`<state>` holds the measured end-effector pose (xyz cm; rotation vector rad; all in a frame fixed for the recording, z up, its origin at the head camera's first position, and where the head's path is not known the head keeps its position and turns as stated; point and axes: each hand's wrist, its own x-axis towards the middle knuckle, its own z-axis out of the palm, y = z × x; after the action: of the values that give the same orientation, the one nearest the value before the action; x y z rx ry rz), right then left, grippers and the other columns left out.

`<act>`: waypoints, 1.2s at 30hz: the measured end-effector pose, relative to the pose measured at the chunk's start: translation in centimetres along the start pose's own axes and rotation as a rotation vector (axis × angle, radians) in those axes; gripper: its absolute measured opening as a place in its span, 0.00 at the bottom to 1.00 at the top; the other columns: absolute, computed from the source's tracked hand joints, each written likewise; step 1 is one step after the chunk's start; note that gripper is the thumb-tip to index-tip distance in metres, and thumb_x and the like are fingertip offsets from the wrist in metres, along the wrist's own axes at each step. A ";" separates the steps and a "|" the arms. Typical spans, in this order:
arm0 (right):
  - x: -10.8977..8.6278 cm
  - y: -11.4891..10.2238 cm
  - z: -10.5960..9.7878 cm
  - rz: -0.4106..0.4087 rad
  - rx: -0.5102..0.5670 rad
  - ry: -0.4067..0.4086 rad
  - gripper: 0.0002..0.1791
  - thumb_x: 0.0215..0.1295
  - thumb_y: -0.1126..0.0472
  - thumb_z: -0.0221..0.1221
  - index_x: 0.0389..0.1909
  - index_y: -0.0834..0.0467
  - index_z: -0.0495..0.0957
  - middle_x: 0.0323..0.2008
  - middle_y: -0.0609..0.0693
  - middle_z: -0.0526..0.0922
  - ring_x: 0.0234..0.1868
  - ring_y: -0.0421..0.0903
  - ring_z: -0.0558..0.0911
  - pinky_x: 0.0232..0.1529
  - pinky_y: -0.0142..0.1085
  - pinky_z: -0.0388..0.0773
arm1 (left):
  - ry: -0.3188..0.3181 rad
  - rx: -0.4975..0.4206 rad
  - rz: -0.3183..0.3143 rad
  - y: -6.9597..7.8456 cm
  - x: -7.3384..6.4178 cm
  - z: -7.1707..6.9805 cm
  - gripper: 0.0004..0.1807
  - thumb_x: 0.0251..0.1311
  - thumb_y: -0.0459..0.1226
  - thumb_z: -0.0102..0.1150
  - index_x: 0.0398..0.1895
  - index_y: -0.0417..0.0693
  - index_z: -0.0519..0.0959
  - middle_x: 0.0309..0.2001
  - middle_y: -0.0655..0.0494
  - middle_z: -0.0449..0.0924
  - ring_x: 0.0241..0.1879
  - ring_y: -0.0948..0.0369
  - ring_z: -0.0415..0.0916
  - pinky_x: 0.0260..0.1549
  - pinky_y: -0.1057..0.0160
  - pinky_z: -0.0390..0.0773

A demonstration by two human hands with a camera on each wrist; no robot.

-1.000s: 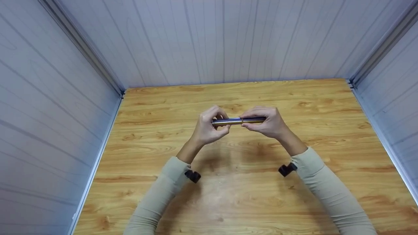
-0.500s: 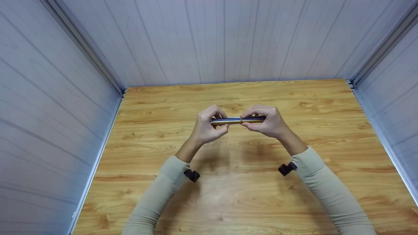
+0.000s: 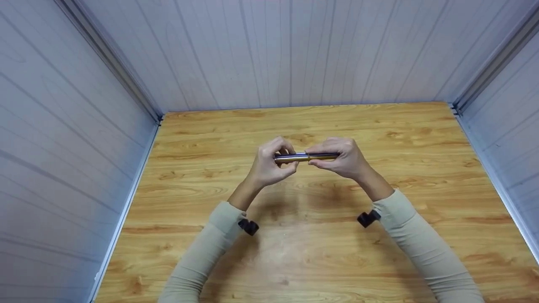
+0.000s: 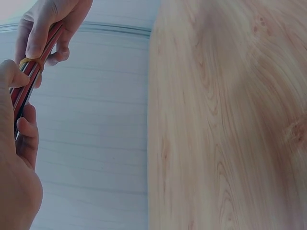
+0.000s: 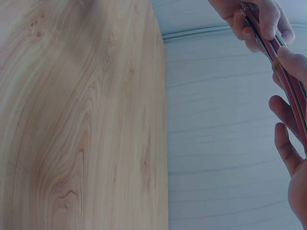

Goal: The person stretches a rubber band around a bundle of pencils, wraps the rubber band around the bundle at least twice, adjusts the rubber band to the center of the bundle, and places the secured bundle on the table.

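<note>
A bundle of slim sticks that look like pencils [image 3: 302, 157], with red and dark stripes in the wrist views, is held level above the table. A yellowish rubber band [image 4: 32, 61] circles it near its middle. At the left end, my left hand [image 3: 269, 162] grips the bundle between thumb and curled fingers. My right hand [image 3: 343, 158] pinches the other half, with thumb and fingertips at the band. Both hands also show close together on the bundle [image 5: 278, 60] in the right wrist view. The fingers hide parts of the sticks, and their exact number cannot be told.
A wood-grain table [image 3: 294, 252] lies beneath the hands. Pale panel walls rise at the back [image 3: 269, 54], on the left [image 3: 63, 147] and on the right [image 3: 505, 126]. Small black wrist cameras [image 3: 248, 227] sit at both sleeve cuffs.
My right hand has shifted slightly left along with the band, and its fingers, lifted a little half a second ago, lie flatter on the bundle. My left hand has barely moved.
</note>
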<state>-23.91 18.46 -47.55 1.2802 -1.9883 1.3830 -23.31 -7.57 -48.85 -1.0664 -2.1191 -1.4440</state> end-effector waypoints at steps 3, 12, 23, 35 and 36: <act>0.0 0.1 -0.1 0.009 0.034 0.006 0.22 0.51 0.83 0.78 0.48 0.66 0.94 0.40 0.66 0.95 0.37 0.43 0.91 0.40 0.23 0.82 | 0.003 -0.026 -0.001 -0.1 0.1 -0.1 0.07 0.62 0.27 0.74 0.41 0.37 0.85 0.33 0.42 0.84 0.24 0.53 0.77 0.24 0.67 0.74; -0.9 0.0 -1.9 0.138 0.106 0.052 0.21 0.52 0.86 0.76 0.48 0.73 0.90 0.43 0.66 0.93 0.48 0.30 0.90 0.51 0.23 0.87 | 0.050 -0.022 0.019 -0.7 -0.2 -1.2 0.07 0.61 0.26 0.74 0.41 0.36 0.85 0.36 0.41 0.87 0.25 0.63 0.75 0.23 0.69 0.73; -1.8 -0.1 -2.5 0.194 0.202 0.091 0.15 0.59 0.86 0.71 0.45 0.72 0.93 0.46 0.38 0.95 0.43 0.31 0.90 0.42 0.22 0.83 | 0.061 0.063 0.099 -0.8 -0.3 -1.1 0.09 0.57 0.27 0.74 0.39 0.37 0.83 0.36 0.41 0.86 0.29 0.54 0.78 0.32 0.64 0.79; -1.6 0.8 -2.4 0.231 0.196 0.109 0.16 0.59 0.87 0.71 0.45 0.71 0.92 0.43 0.53 0.95 0.46 0.33 0.91 0.49 0.25 0.88 | 0.045 0.052 0.002 -1.8 0.0 -1.3 0.10 0.55 0.24 0.73 0.40 0.37 0.87 0.35 0.41 0.85 0.33 0.52 0.74 0.38 0.67 0.71; -1.5 1.0 -2.4 0.240 0.195 0.114 0.15 0.60 0.86 0.71 0.45 0.71 0.92 0.44 0.52 0.95 0.46 0.33 0.91 0.49 0.25 0.88 | 0.050 0.052 -0.006 -2.0 0.1 -1.3 0.10 0.55 0.24 0.73 0.40 0.37 0.87 0.35 0.40 0.85 0.33 0.52 0.74 0.38 0.68 0.71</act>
<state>-24.38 21.38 -48.10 1.0387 -2.0202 1.7594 -25.01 -9.06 -49.47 -0.9957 -2.1150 -1.3955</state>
